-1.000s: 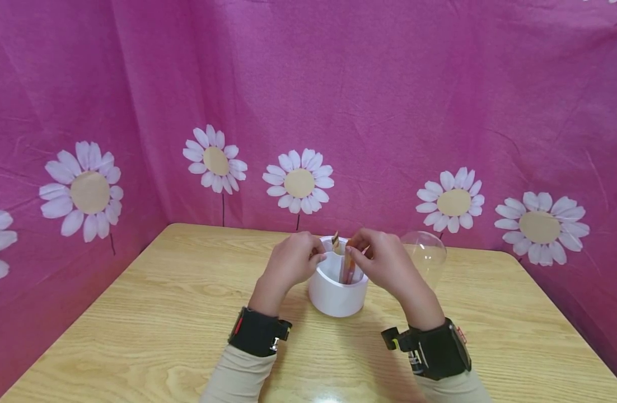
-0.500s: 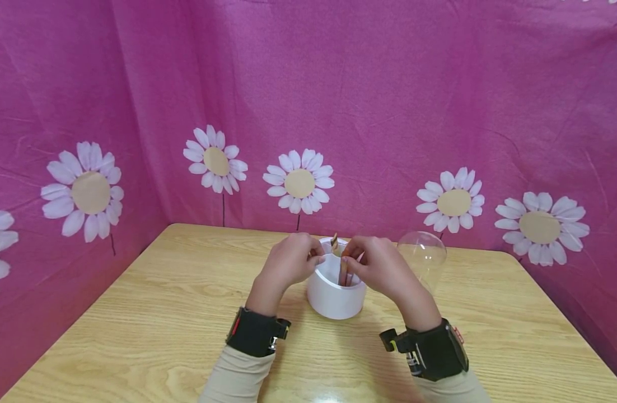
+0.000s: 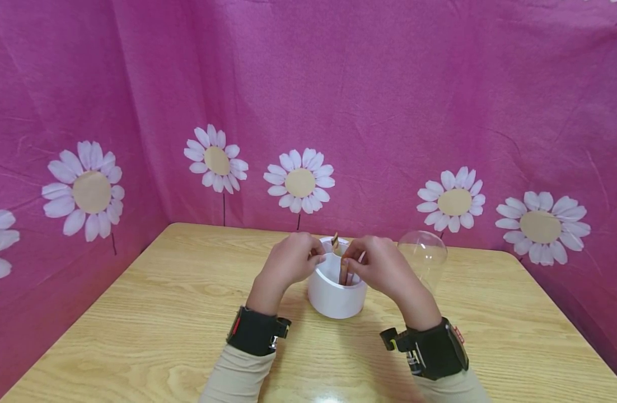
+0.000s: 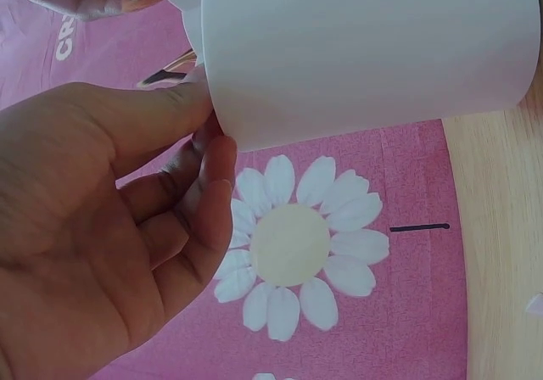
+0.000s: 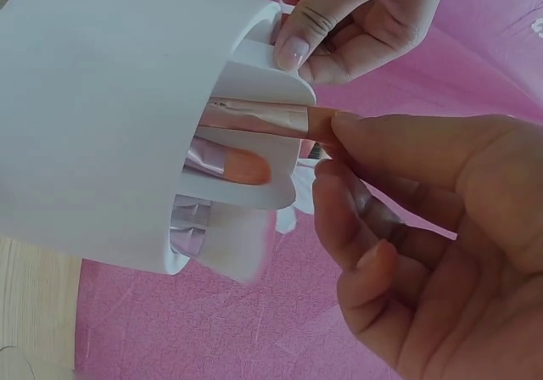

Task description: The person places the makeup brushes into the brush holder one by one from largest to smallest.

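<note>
A white round brush holder (image 3: 337,302) with inner dividers stands on the table. My left hand (image 3: 290,258) pinches its left rim, thumb on the white inner divider (image 5: 267,73) in the right wrist view. With thumb and fingers, my right hand (image 5: 441,219) pinches the orange-brown bristle tip of a makeup brush (image 5: 263,119) with a shiny rose-gold ferrule. That brush's lower part is hidden inside the holder. Beside it is a shorter makeup brush (image 5: 246,166) with orange bristles, and below that a fluffy white-and-pink brush (image 5: 237,244).
A clear dome cover (image 3: 423,254) stands on the wooden table (image 3: 152,324), just right of the holder and behind my right hand. A dark-and-gold brush tip (image 3: 335,242) sticks up at the holder's back. A pink flowered cloth (image 3: 369,112) hangs behind the table.
My right hand has shifted slightly left and down with the makeup brush, which now stands lower behind my fingers. The left hand has stayed at the rim.
</note>
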